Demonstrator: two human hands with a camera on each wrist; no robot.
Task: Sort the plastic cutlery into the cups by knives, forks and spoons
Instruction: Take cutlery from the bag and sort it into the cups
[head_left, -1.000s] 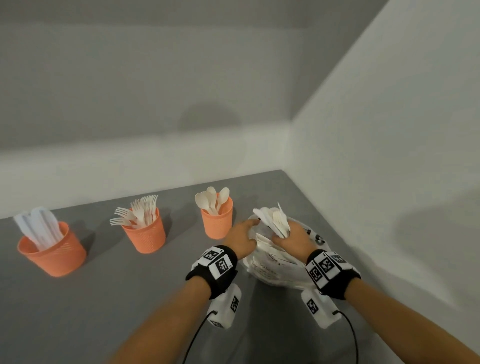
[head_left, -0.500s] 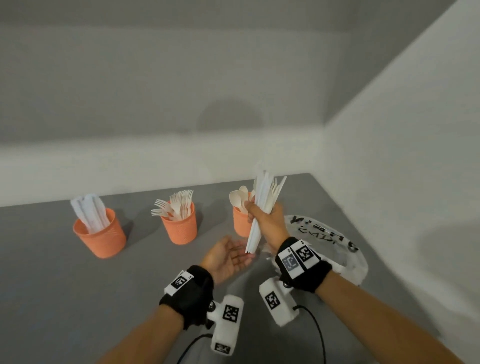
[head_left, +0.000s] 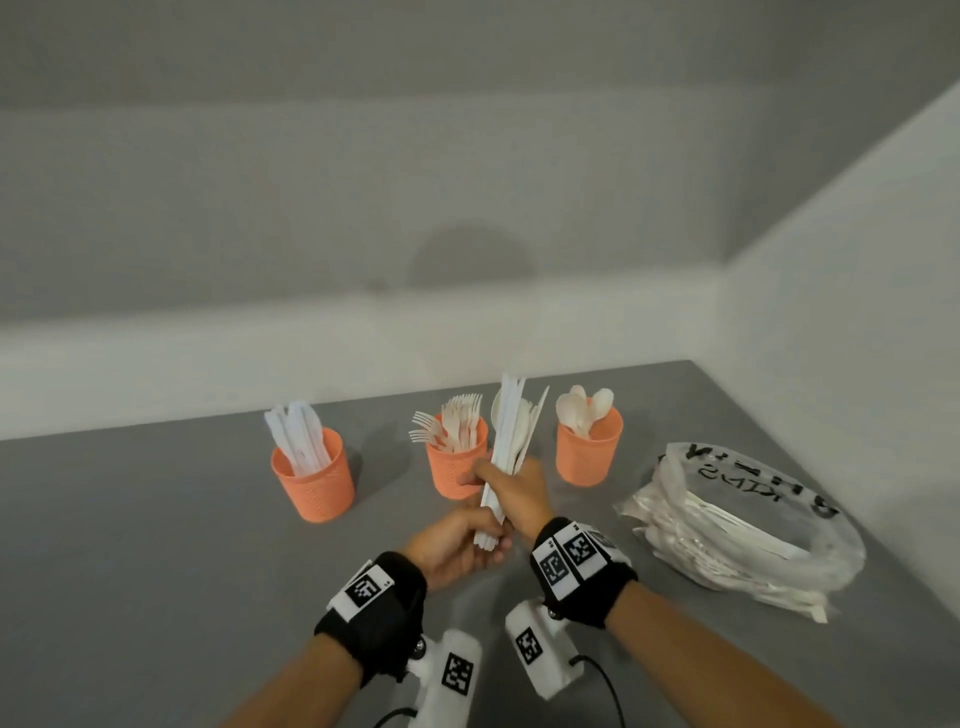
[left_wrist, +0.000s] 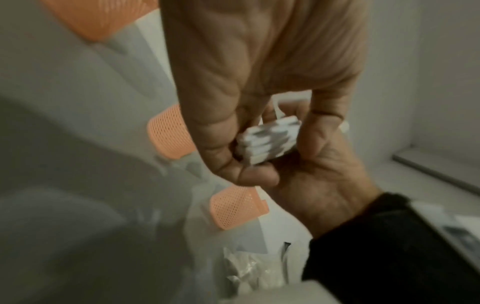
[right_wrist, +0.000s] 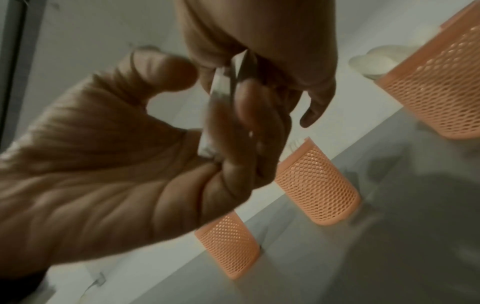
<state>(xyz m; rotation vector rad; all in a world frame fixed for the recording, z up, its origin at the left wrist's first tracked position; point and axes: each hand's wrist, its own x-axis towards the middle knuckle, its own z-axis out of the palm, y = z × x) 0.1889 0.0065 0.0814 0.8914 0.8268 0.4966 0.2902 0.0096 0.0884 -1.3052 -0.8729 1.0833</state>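
Head view showed 3 orange mesh cups in a row on the grey desk. L to R: knife cup w/ white knives standing in it, count unclear; fork cup w/ a fan of forks, too many to count; spoon cup w/ approx 4 spoons. All 3 stood upright, apart from each other.

In front of the fork cup, 2 hands shared 1 bundle of mixed white cutlery, held near upright above the desk. Left hand was lower, fingers curled round the handle ends; left wrist view showed those stacked ends pinched btwn thumb and fingers. Right hand was higher, fingers wrapped round the bundle's middle, tips sticking up past the cups' rims. Exact pieces in the bundle: couldn't tell.

Far right, 1 clear plastic bag w/ black lettering lay on the desk, more white cutlery inside, well apart from the spoon cup. Each wrist wore 1 black band w/ printed markers.
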